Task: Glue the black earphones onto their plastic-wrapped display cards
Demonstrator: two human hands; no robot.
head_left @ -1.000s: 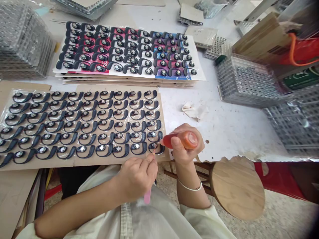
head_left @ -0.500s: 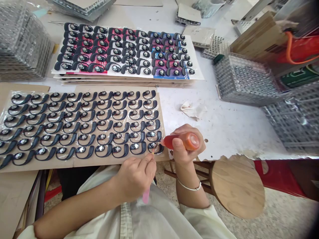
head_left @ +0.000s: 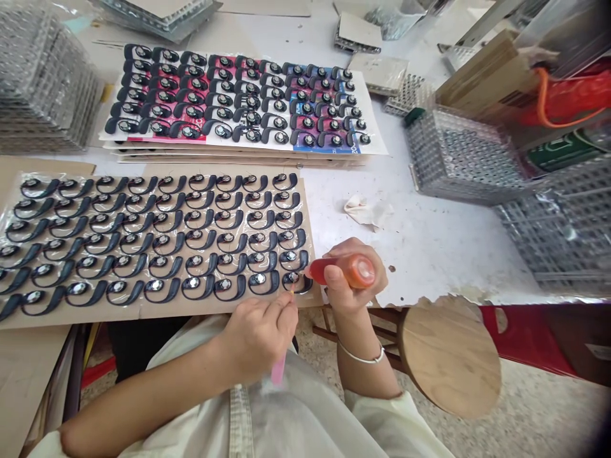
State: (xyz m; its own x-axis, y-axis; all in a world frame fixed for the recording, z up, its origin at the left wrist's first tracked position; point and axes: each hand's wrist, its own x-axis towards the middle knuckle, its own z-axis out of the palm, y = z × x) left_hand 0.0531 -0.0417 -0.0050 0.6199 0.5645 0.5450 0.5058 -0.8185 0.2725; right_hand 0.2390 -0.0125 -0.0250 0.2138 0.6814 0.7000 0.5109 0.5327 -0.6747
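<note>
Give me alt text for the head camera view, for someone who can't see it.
Two hands work over a cardboard sheet of black ear-hook pieces in rows: the left hand holds a pink stick near the closest piece, and the right hand grips an orange squeeze bottle. More pieces and wire racks lie beyond.

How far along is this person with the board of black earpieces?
The bottom row of black ear-hook earpieces on the cardboard sheet looks done, judging by its brighter discs. In hand is that row's right-end earpiece, with the left hand holding a pink stick at it and the right hand holding an orange squeeze bottle beside it. The darker upper rows seem left.
</note>
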